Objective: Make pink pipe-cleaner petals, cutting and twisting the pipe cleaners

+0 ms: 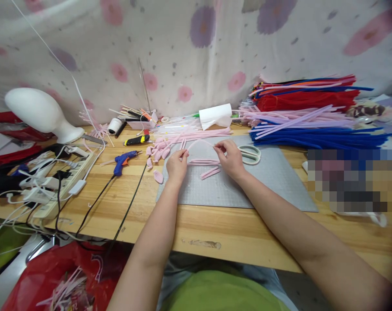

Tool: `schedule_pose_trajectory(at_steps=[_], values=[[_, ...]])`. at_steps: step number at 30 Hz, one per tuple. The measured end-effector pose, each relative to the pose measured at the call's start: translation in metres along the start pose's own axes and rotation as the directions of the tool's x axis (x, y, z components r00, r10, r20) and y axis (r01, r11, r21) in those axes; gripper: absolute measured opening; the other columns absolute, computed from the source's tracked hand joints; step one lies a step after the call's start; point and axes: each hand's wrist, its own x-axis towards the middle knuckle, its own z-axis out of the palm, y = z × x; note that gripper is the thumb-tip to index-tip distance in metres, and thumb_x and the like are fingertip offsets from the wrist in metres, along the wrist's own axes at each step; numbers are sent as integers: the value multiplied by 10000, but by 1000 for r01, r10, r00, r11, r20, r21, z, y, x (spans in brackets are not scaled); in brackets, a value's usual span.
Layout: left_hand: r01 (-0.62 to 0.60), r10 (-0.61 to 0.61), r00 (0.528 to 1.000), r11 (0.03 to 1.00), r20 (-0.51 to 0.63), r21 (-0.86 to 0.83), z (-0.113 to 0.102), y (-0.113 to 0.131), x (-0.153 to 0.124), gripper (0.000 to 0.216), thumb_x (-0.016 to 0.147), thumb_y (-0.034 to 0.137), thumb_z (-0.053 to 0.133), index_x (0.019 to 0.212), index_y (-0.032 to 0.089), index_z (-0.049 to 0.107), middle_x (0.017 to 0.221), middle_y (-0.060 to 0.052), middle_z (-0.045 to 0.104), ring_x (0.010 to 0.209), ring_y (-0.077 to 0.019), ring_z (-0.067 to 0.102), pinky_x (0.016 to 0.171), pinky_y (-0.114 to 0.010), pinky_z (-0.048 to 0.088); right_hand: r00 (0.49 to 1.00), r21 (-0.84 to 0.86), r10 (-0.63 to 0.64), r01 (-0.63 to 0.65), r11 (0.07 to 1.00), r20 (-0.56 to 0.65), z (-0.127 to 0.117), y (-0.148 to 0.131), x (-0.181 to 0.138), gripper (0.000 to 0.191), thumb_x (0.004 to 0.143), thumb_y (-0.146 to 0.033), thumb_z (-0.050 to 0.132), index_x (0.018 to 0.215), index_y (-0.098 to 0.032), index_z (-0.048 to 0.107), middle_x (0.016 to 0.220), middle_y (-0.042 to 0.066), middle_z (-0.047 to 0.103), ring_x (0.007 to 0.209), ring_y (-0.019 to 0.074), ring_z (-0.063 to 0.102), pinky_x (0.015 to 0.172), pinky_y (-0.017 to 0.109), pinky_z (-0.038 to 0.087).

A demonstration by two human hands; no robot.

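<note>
Between both hands a pale pink pipe cleaner (200, 141) bows upward in an arch. Its left end is pinched in the fingers of my left hand (177, 165), its right end in those of my right hand (230, 159). Under them lies a grey cutting mat (273, 181). Several long pink pipe cleaners (203, 162) rest on it between my wrists, with a short folded pink piece (210, 173) just in front. Scissors with pale green handles (250, 154) lie beside my right hand, their blades hidden. Small pink petal-like pieces (157, 152) are heaped left of my left hand.
A blue glue gun (123, 162) and a yellow-black utility knife (136, 140) lie to the left, near a power strip (64, 183) with tangled cords. A white foam head (37, 110) stands behind. Blue pipe cleaners (319, 137) are piled at right. A red bag (24, 280) holds scraps below the table.
</note>
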Motion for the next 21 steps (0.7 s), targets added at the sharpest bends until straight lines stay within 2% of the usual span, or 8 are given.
schedule_pose_trajectory(at_steps=[1, 3, 5, 7, 8, 10, 15, 21], values=[[71, -67, 997, 984, 34, -164, 4, 1, -1, 255, 787, 313, 509, 922, 147, 649, 839, -77, 679, 805, -163, 613, 708, -280, 458, 996, 101, 91, -93, 990, 26, 4, -3, -1, 90, 761, -265, 522, 734, -181, 542, 735, 29, 548, 681, 141, 476, 671, 293, 377], [259, -200, 964, 849, 172, -461, 13, 6, -5, 273, 760, 331, 546, 912, 123, 635, 831, -86, 682, 754, -159, 633, 632, -266, 481, 947, 326, 281, -318, 890, 158, 11, -5, -2, 127, 700, -297, 580, 712, -181, 529, 667, -3, 530, 608, 115, 461, 617, 272, 372], [381, -242, 921, 716, 305, -584, 20, 12, -10, 289, 715, 333, 603, 889, 104, 630, 845, -100, 684, 727, -161, 644, 609, -267, 495, 860, 469, 369, -503, 726, 352, 15, -5, -3, 196, 632, -321, 639, 725, -176, 545, 633, -23, 529, 568, 95, 450, 582, 253, 359], [440, -221, 889, 658, 401, -612, 24, 17, -15, 293, 679, 324, 644, 865, 98, 637, 854, -108, 686, 725, -164, 650, 603, -262, 503, 784, 517, 380, -613, 597, 490, 16, -3, -4, 247, 591, -345, 677, 733, -170, 575, 635, -27, 549, 564, 84, 457, 573, 239, 349], [454, -209, 878, 646, 430, -613, 25, 19, -17, 292, 668, 319, 657, 860, 99, 641, 859, -108, 686, 727, -164, 652, 603, -261, 507, 763, 524, 384, -640, 561, 520, 15, -1, -4, 255, 586, -358, 684, 727, -168, 590, 644, -25, 561, 570, 80, 462, 573, 234, 344], [473, -201, 865, 632, 460, -613, 26, 20, -18, 283, 660, 309, 668, 856, 106, 646, 864, -105, 688, 734, -164, 654, 607, -259, 512, 752, 533, 403, -657, 533, 522, 12, 0, -4, 249, 596, -382, 682, 709, -170, 616, 657, -23, 577, 580, 76, 466, 567, 226, 335], [536, -221, 834, 546, 506, -644, 25, 17, -17, 192, 680, 234, 656, 820, 103, 647, 808, -86, 686, 686, -133, 650, 566, -214, 504, 751, 504, 422, -657, 561, 508, 9, -4, -3, 264, 598, -395, 682, 745, -175, 682, 685, -6, 616, 582, 84, 472, 541, 229, 323], [594, -242, 797, 484, 554, -642, 26, 19, -18, 138, 680, 180, 650, 792, 100, 649, 779, -68, 682, 679, -119, 643, 560, -194, 498, 722, 566, 467, -691, 450, 511, 18, -11, -7, 272, 532, -370, 731, 703, -165, 677, 639, 0, 628, 574, 102, 522, 543, 236, 364]])
